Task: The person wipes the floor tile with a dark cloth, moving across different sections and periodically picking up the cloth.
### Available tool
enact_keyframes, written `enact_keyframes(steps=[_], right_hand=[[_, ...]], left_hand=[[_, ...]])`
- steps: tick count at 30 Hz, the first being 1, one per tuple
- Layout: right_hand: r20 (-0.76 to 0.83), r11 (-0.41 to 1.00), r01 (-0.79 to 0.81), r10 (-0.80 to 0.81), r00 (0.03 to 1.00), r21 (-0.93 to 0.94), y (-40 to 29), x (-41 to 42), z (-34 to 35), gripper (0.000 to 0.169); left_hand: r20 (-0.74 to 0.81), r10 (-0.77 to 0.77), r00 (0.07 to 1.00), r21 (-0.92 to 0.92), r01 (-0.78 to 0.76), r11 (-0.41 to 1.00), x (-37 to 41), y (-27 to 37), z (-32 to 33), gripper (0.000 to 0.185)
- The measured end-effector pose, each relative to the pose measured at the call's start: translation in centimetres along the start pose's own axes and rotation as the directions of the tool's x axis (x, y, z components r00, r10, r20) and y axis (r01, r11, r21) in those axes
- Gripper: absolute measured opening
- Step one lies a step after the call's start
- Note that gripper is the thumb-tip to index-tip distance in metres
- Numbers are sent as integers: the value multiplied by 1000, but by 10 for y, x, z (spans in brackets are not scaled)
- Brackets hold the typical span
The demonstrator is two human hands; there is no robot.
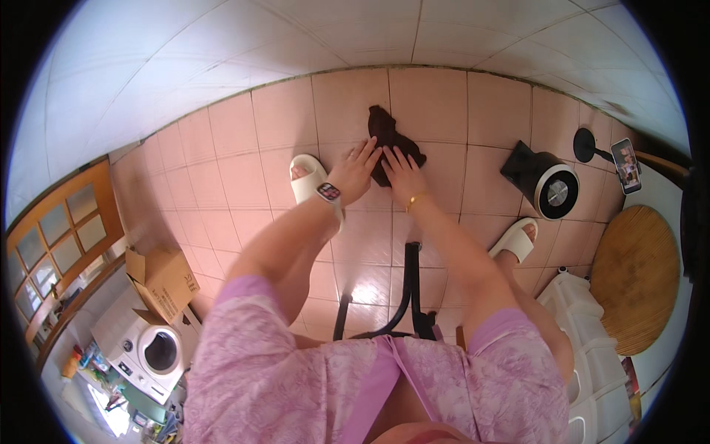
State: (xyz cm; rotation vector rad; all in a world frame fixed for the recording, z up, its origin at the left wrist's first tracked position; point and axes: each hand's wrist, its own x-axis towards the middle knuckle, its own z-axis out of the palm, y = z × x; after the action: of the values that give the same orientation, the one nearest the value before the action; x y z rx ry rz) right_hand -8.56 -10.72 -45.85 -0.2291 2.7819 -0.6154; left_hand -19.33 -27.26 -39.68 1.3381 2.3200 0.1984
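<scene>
A dark brown cloth (395,136), crumpled and irregular in outline, lies below my hands, over the pink floor tiles (355,111). My left hand (358,166), with a ring and a smartwatch (328,191) on the wrist, has its fingertips at the cloth's left edge. My right hand (404,172), with a gold bracelet (413,202), rests its spread fingers on the cloth's lower part. The fingertips of the two hands are close together. Whether any fabric is pinched between the fingers is not visible.
My feet wear cream slides (306,177) on both sides. Black metal legs (409,288) stand below my hands. Rightward are a black cylindrical appliance (556,191), a phone (627,166) on a stand, a round wooden board (635,280) and white plastic drawers (588,344). Leftward are a cardboard box (166,283) and a washing machine (138,355).
</scene>
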Motion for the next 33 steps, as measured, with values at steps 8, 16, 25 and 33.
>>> enact_keyframes(steps=[8, 16, 25, 33], right_hand=[[-33, 991, -101, 104, 994, 92, 22, -63, 38, 58], [-68, 993, -91, 86, 994, -70, 92, 150, -46, 55], [98, 983, 5, 13, 995, -182, 5, 53, 23, 48], [251, 944, 311, -277, 927, -106, -46, -91, 80, 54]], left_hand=[[-83, 23, 996, -285, -46, 958, -16, 58, 105, 82], [-312, -131, 941, -40, 125, 991, 132, -60, 33, 85], [-112, -137, 984, 160, 154, 975, 59, -31, 65, 58], [50, -410, 911, -46, 412, 910, -86, 93, 156, 78]])
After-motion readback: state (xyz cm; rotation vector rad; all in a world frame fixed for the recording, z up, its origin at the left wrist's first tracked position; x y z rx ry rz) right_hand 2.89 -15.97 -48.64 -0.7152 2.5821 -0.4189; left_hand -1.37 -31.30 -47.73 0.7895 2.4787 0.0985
